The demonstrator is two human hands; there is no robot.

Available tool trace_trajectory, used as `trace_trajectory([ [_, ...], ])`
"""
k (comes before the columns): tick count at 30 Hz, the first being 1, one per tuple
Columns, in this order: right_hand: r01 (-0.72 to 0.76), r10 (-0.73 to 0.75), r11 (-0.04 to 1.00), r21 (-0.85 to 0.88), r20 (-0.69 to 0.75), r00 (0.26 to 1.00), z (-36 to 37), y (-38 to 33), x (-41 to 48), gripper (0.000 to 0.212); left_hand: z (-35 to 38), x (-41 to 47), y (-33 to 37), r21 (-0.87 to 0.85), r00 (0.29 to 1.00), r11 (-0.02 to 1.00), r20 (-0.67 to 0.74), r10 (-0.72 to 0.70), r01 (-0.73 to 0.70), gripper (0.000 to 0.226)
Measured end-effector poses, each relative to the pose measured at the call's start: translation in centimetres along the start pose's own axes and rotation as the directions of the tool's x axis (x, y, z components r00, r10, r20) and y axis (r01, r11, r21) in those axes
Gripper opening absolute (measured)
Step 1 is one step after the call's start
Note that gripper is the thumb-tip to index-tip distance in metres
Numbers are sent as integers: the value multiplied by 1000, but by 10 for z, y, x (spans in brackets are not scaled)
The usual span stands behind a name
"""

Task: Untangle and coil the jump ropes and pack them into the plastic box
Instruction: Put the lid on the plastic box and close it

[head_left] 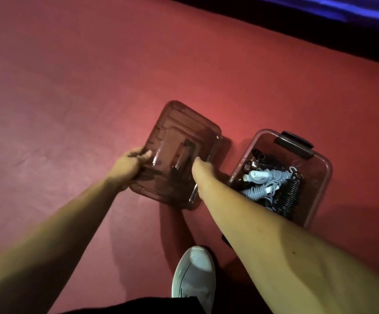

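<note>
A red floor [70, 75] fills nearly the whole head view, with a dark band [297, 30] along its far right edge. Two bare forearms reach forward from the bottom corners toward the middle of the floor.

Between the hands is a tinted, see-through lid [184, 130], rectangular with rounded corners. It is tilted and casts a shadow on the floor beneath and to its right. The left hand [132, 163] grips the lid's left edge, with its fingers curled over the rim. The right hand [198, 168] meets the lid's near right side. Its fingers are hidden by the tinted plastic, so how far they are closed cannot be told.

Just to the right of the lid, beside the right forearm, the plastic box [327, 177] stands open on the floor. Neither hand touches it. The forearm crosses in front of its near left corner. A dark latch [295, 143] sits on the box's far rim.

A white shoe [194, 273] points forward on the floor near the bottom edge, between the two arms.

Inside the box lie the jump ropes [265, 177]: a pale one wound up with its white handles toward the left, and a black one [294, 191] along the right side.
</note>
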State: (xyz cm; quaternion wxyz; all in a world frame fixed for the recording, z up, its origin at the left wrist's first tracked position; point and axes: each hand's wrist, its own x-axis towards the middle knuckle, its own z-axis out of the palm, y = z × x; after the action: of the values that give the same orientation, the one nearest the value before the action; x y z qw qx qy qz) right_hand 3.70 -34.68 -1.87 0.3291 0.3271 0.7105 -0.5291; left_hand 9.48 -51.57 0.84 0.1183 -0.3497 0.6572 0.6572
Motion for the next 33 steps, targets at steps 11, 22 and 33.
trace_trajectory([
  [11,556,-553,827,79,-62,831,-116,-100,-81,14,40,-53,112,-106,991,985,-25,133,-135,17],
  [22,845,-853,522,-117,-75,517,-223,-81,-183,29,179,-162,223,-26,866,973,451,217,-230,43],
  [33,830,-862,498,-252,-252,441,-267,-61,-198,7,210,-181,224,146,874,892,318,367,-427,17],
])
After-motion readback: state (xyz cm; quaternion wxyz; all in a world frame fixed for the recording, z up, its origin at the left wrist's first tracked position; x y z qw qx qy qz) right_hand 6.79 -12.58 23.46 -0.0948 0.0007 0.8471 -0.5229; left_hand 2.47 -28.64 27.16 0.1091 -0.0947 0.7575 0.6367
